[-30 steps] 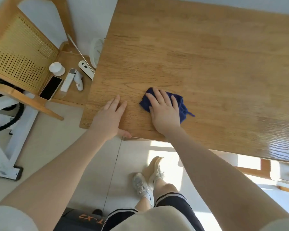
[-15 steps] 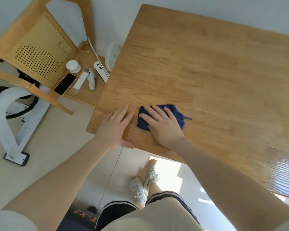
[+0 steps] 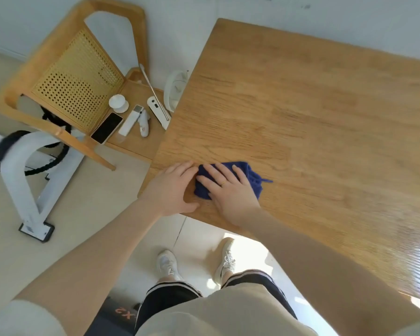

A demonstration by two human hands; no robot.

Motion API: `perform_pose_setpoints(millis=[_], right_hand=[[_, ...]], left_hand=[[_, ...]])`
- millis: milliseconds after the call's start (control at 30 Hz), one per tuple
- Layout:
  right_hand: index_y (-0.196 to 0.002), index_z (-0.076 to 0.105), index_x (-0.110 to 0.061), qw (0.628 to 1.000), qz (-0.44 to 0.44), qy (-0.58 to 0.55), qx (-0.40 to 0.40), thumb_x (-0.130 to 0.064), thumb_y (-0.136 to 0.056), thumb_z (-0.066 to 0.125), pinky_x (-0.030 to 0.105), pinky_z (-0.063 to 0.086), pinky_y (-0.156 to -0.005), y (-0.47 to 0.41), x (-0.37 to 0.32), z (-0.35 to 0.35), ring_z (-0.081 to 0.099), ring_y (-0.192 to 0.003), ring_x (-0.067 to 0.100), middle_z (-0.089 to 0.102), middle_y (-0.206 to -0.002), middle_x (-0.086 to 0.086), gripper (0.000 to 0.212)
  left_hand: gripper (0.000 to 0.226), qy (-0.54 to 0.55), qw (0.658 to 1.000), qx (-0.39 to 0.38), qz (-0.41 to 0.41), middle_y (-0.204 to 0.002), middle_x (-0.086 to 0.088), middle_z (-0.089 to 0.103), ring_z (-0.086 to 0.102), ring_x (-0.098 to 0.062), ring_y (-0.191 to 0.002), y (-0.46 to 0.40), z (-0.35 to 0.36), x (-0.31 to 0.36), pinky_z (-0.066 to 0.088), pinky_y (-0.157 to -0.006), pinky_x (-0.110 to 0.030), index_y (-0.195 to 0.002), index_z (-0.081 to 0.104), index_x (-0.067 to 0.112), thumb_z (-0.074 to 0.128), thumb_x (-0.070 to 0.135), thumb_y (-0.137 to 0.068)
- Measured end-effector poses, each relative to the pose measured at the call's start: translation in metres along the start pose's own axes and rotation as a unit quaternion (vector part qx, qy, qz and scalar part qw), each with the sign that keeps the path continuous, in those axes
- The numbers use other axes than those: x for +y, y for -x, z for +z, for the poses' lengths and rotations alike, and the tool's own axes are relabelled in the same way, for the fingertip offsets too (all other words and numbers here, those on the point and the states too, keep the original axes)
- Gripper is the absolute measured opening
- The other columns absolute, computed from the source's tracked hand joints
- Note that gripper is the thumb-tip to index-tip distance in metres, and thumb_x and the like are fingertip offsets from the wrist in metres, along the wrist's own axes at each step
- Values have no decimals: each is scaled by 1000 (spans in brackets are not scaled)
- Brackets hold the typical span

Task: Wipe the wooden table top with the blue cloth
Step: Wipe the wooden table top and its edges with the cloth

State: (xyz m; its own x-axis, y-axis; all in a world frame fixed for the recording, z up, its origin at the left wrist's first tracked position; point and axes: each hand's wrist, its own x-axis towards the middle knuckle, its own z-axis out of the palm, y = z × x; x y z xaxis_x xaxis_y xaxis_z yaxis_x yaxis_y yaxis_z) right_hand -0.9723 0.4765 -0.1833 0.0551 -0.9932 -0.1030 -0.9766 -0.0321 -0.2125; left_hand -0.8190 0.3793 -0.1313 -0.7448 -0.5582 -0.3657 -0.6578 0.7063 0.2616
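Observation:
The wooden table top [image 3: 301, 112] fills the right of the head view. A folded blue cloth [image 3: 254, 177] lies near its front left corner. My right hand [image 3: 228, 190] presses flat on the cloth with straight, spread fingers and covers most of it. My left hand [image 3: 171, 189] rests flat on the table right beside the cloth, fingertips touching its left edge, thumb at the table's front edge.
A wooden chair [image 3: 73, 76] with a cane back stands left of the table; its seat holds a phone [image 3: 106, 128], white remotes [image 3: 131, 120] and a small white cup [image 3: 118, 103]. A white exercise machine [image 3: 22, 170] stands further left. My feet are on the floor below the table edge.
My right hand has slid the cloth left, toward the table's front left corner, until it meets my left hand. The left hand stayed in place. The view has shifted.

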Motion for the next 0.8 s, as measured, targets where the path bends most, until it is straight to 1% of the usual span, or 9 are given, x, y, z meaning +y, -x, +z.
perform_pose_setpoints(millis=[67, 133, 233, 300, 400, 500, 600, 733, 800], right_hand=[[-139, 37, -31, 1000, 29, -7, 0, -27, -93, 49, 46, 15, -113, -23, 16, -8, 25, -140, 20, 26, -153, -4, 48], [-143, 26, -33, 990, 136, -38, 5, -27, -99, 35, 43, 4, -114, -47, 24, -18, 10, -143, 18, 12, -156, -6, 46], [-144, 24, -31, 970, 235, -46, 41, -25, -100, 30, 44, 2, -115, -58, 10, -15, 5, -144, 20, 7, -157, -4, 44], [-142, 28, -29, 971, 230, -33, 56, -25, -98, 37, 46, 6, -114, -52, -17, -4, 11, -143, 22, 13, -157, -2, 45], [-132, 46, -28, 985, 159, -11, 67, -25, -84, 63, 50, 24, -109, -37, -73, 18, 35, -135, 24, 37, -148, 0, 51], [-129, 51, -28, 990, 125, 1, 63, -27, -79, 68, 51, 29, -106, -32, -101, 32, 43, -130, 24, 44, -144, 1, 53], [-129, 50, -28, 989, 121, 20, 80, -27, -85, 62, 50, 29, -106, -44, -85, 25, 43, -130, 24, 44, -143, 1, 46], [-139, 34, -30, 954, 284, -20, 93, -27, -96, 41, 47, 13, -112, -93, -72, 11, 21, -141, 22, 23, -154, -2, 44], [-141, 31, -29, 937, 331, -31, 104, -25, -97, 35, 47, 8, -113, -115, -76, 8, 14, -142, 23, 18, -156, -2, 44]], left_hand=[[91, -13, 1000, 15, -3, -156, 3, 16, 12, -16, -144, 2, -2, -12, 18, -114, -33, -148, 21, 20, 64, 55, -76], [94, -13, 1000, 7, -21, -157, 4, 11, 7, -17, -144, 5, -6, -28, 17, -114, -33, -149, 17, 21, 63, 58, -76], [102, -31, 999, -24, -34, -159, 1, 3, 0, -19, -145, 10, -11, -56, 11, -116, -35, -151, 9, 18, 64, 59, -75], [108, -32, 998, -43, -33, -159, 0, -2, -3, -19, -145, 15, -13, -74, 7, -117, -35, -151, 3, 16, 65, 60, -74], [118, -28, 996, -78, -12, -159, -1, -8, -6, -18, -145, 18, -12, -96, 4, -117, -33, -150, -7, 13, 67, 61, -71], [120, -12, 996, -80, 25, -159, -1, -7, -4, -16, -146, 16, -6, -108, 4, -116, -30, -149, -10, 12, 70, 57, -71], [120, 38, 997, -55, 46, -159, -1, 1, 3, -16, -145, 15, -1, -115, 6, -115, -26, -149, -7, 13, 75, 49, -70], [122, 131, 990, -12, 57, -152, -3, 27, 25, -18, -138, 14, 0, -116, 21, -109, -26, -149, 3, 9, 84, 36, -62], [118, 162, 985, 2, 58, -146, -2, 37, 35, -19, -132, 14, 4, -117, 30, -102, -26, -148, 9, 12, 86, 32, -61]])
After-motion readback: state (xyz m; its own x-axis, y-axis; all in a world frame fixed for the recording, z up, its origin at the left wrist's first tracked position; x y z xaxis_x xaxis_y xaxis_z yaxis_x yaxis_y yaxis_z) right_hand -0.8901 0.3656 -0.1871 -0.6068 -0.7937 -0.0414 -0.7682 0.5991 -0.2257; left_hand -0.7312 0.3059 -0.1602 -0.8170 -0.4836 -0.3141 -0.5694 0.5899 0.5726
